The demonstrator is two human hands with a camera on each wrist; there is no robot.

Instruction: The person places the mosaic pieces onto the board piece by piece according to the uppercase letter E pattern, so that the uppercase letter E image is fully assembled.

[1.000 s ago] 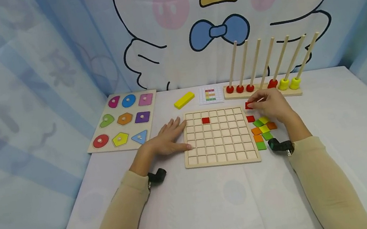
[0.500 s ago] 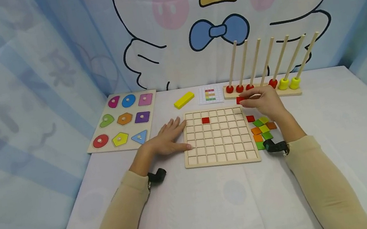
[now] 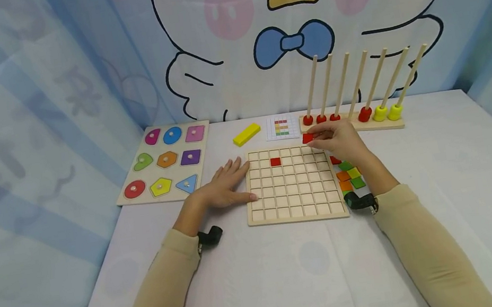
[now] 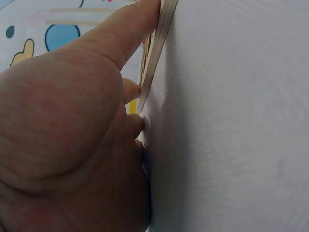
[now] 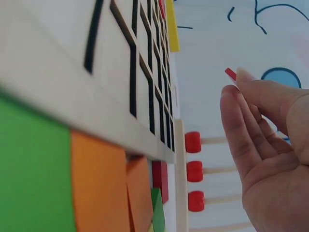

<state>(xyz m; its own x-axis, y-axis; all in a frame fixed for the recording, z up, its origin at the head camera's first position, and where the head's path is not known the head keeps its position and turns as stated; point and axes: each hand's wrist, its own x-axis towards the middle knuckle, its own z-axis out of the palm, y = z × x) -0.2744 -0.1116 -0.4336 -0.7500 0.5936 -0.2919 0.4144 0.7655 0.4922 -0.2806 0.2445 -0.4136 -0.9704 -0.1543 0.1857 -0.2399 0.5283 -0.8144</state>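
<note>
A red tile (image 3: 307, 138) is sitting between the thumb and fingers of the right hand (image 3: 339, 141), which is pinching it in the air near the far right corner of the grid board (image 3: 293, 187). The left hand (image 3: 224, 186) is lying with its fingers spread, its thumb touching the board's left edge; the two hands are staying well apart. A second red square (image 3: 276, 161) is lying in the board between them. Loose tiles (image 3: 354, 173) in red, green, orange and yellow are lying below the right hand. Just beyond that hand a peg stand (image 3: 381, 124) is holding red and yellow beads. A patterned card (image 3: 280, 128) and a yellow block (image 3: 247, 134) are lying beyond the left hand, and a shape puzzle (image 3: 150, 174) is resting to its left on the white surface (image 3: 266, 279).
</note>
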